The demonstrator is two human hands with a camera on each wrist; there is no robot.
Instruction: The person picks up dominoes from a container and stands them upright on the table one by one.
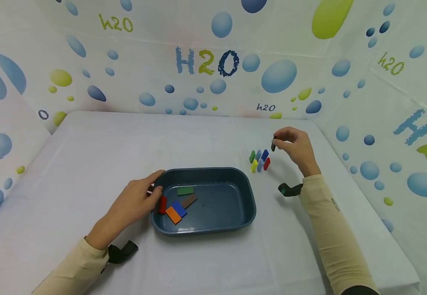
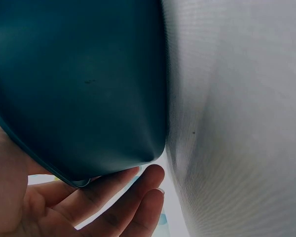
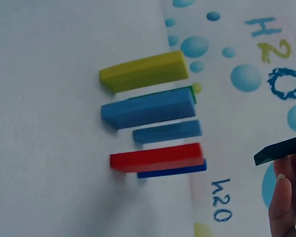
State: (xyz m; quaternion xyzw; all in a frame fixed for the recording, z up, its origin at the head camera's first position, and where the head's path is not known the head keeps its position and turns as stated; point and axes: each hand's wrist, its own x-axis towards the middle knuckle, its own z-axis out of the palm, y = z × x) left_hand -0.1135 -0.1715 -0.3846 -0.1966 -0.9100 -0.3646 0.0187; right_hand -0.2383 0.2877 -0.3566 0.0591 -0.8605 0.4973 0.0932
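Observation:
My left hand (image 1: 133, 198) grips the left end of a dark blue plastic tray (image 1: 213, 232), its thumb at the rim and its fingers along the outer wall. The left wrist view shows the fingers (image 2: 123, 207) beneath the tray's side (image 2: 79, 98). My right hand (image 1: 294, 145) pinches a dark flat block (image 1: 273, 146) between thumb and fingertips, raised near the standing blocks. Two short rows of blocks stand upright: green (image 1: 252, 156), light blue and dark blue (image 1: 265, 155) behind, yellow (image 3: 143, 71), light blue (image 3: 148, 108) and red (image 3: 158, 158) in front.
Inside the tray's left half lie a green block (image 1: 185, 190), a brown one (image 1: 189, 200), a blue one (image 1: 179, 209), an orange one (image 1: 173, 215) and a red one (image 1: 163, 204). A white cloth (image 1: 106, 143) covers the table, with a printed backdrop (image 1: 143, 61) behind it.

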